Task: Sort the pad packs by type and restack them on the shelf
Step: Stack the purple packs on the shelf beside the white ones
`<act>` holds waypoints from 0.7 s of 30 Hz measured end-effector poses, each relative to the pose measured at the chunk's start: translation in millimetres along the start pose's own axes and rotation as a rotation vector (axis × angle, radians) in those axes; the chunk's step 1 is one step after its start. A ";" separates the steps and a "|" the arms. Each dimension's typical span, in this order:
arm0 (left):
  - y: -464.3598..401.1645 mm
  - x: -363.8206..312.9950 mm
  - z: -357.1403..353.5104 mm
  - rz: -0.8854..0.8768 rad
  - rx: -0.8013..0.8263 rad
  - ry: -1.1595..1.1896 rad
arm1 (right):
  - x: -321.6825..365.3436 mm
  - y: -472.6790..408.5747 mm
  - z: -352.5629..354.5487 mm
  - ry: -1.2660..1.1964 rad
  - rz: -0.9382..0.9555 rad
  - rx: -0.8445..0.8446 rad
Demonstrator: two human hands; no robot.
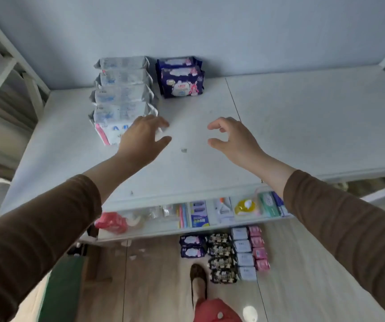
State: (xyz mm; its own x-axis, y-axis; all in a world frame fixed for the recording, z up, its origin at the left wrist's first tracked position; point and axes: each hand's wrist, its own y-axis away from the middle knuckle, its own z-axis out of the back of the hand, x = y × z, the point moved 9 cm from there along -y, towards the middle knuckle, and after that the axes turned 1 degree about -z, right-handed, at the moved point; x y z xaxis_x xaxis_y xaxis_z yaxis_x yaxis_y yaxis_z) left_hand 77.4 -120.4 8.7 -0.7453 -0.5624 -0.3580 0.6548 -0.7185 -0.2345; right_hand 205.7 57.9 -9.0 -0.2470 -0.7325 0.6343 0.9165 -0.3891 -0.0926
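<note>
Both hands reach over the white shelf (279,117) mid frame. The left hand (143,138) and right hand (231,138) are wide, holding nothing. White pad packs (123,94) and purple pad packs (181,77) sit upper middle; more packs (233,254) lie on the floor (303,263) below.

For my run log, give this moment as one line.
hands: left open by white packs | right open, empty | navy packs on shelf

Pale blue wall (233,31), white shelving frame (5,73), light wood-look floor (154,275), soft daylight
</note>
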 end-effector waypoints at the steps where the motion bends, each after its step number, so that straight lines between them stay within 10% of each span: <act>1: 16.6 -2.5 0.0 -0.009 -0.002 0.012 | 2.3 17.1 -0.8 -0.006 -0.002 -0.012; 8: 158.0 -19.9 -17.8 -0.040 -0.046 0.160 | 15.2 151.6 -36.6 -0.131 -0.006 -0.134; 21: 370.2 29.1 -257.8 0.326 0.351 0.230 | -172.7 317.8 -258.0 -0.177 -0.418 0.221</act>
State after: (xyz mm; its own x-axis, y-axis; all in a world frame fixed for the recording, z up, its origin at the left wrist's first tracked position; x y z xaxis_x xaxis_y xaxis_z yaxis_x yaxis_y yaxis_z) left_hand 330.5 -297.2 -321.5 -0.4375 -0.7034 -0.5601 0.7373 -0.6372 0.2243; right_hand 458.4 -83.4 -345.9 -0.5673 -0.4259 0.7049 0.8002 -0.4872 0.3497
